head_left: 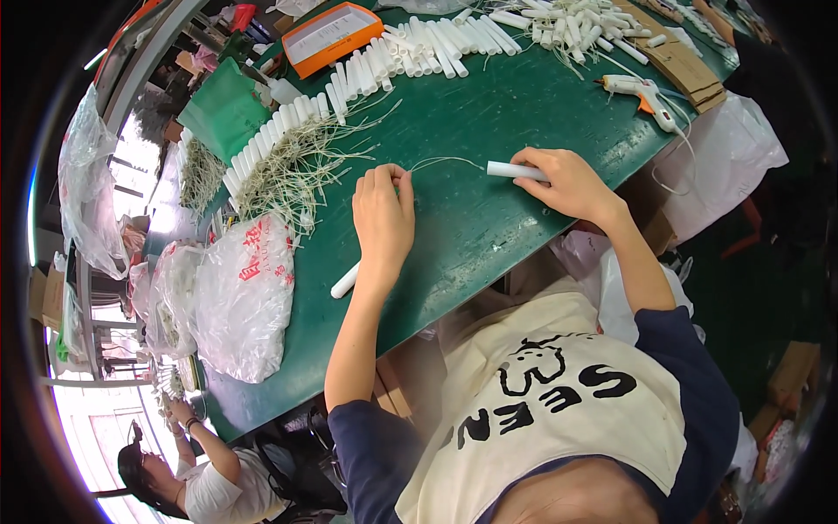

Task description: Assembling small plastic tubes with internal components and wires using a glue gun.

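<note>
Over the green table, my right hand point(572, 183) grips a short white tube point(506, 169) between thumb and fingers. A thin pale cord point(449, 158) runs in a slack arc from the tube's left end to my left hand point(382, 214). The left fingers are pinched together at the cord's other end; their tips are partly hidden. Beside my left forearm lies another white tube point(346, 281), its upper part covered by the arm.
Many white tubes point(367, 72) with trailing cords line the far side. An orange box point(332, 39) stands behind them. At right is a glue gun point(642, 94) near flat cardboard point(676, 61). A plastic bag point(244, 297) lies left; another person point(209, 472) works at lower left.
</note>
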Tool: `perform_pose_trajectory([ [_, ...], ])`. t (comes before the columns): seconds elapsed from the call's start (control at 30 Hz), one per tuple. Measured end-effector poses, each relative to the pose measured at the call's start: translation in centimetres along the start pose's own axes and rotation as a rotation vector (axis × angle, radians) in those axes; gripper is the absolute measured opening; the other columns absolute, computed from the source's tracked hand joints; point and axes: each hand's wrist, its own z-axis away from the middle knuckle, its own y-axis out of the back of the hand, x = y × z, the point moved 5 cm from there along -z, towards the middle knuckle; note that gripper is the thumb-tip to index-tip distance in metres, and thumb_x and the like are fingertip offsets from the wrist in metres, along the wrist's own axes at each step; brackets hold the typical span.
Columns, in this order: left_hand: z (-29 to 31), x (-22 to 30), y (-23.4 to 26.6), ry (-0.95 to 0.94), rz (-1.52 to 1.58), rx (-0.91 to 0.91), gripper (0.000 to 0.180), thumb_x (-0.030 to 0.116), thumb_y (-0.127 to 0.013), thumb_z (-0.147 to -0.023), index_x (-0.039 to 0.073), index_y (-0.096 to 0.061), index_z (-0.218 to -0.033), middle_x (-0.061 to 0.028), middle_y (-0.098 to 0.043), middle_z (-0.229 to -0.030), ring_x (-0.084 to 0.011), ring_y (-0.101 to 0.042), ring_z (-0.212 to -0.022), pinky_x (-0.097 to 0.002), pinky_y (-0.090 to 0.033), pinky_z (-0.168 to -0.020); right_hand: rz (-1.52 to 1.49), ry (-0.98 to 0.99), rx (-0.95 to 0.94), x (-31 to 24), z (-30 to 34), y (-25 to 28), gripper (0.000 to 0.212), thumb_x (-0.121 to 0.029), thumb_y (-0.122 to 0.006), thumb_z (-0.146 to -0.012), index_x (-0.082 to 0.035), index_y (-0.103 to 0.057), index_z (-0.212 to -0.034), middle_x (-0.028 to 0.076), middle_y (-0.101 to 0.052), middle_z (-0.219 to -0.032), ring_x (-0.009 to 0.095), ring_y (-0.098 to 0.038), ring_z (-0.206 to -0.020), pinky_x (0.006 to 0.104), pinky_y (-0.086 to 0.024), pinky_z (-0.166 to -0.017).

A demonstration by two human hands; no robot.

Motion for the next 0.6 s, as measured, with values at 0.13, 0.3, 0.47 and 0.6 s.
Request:
perform_pose_trajectory([
  [0.13,-0.04,0.5,0.06,0.015,0.025,-0.013,0.011,0.01,-0.056,-0.087,-0.001,-0.055,-0.087,-0.0137,-0.057,-0.079,-0.0268,-0.054,-0.075,-0.0367,-0.042,-0.068,0.034,0.013,0.016,0.23,-0.19,-0.49,0.02,-0.019,-0.061,-0.082,-0.003,-0.059,-0.095,0.013,-0.064,-0.083,0.031,-0.061,-0.076,0.0392,-0.047,-0.068],
  [0.3,0.05,0.35,-0.17,0.01,0.021,0.015,0.007,0.01,-0.057,-0.086,0.003,-0.055,-0.086,-0.0084,-0.056,-0.077,-0.0255,-0.053,-0.075,-0.0373,-0.038,-0.068,0.017,0.012,0.019,0.02,-0.52,-0.62,0.02,-0.019,-0.061,-0.082,-0.004,-0.059,-0.095,0.013,-0.064,-0.082,0.031,-0.061,-0.077,0.0392,-0.048,-0.068],
  [0.47,0.06,-0.04,-0.08,0.03,0.016,0.012,0.007,0.011,-0.056,-0.087,0.004,-0.055,-0.086,-0.008,-0.056,-0.078,-0.0251,-0.053,-0.076,-0.0376,-0.038,-0.068,0.013,-0.009,-0.011,0.18,-0.35,-0.52,0.02,-0.019,-0.061,-0.082,-0.004,-0.06,-0.094,0.013,-0.064,-0.082,0.031,-0.062,-0.076,0.0392,-0.048,-0.068],
  [0.6,-0.09,0.26,0.17,0.009,-0.006,0.022,0.011,0.009,-0.057,-0.087,-0.001,-0.055,-0.086,-0.0132,-0.058,-0.077,-0.0267,-0.055,-0.072,-0.0372,-0.042,-0.066,-0.007,-0.008,-0.032,0.26,-0.4,-0.81,0.02,-0.018,-0.061,-0.081,-0.004,-0.06,-0.095,0.013,-0.065,-0.082,0.031,-0.062,-0.076,0.0392,-0.048,-0.068],
])
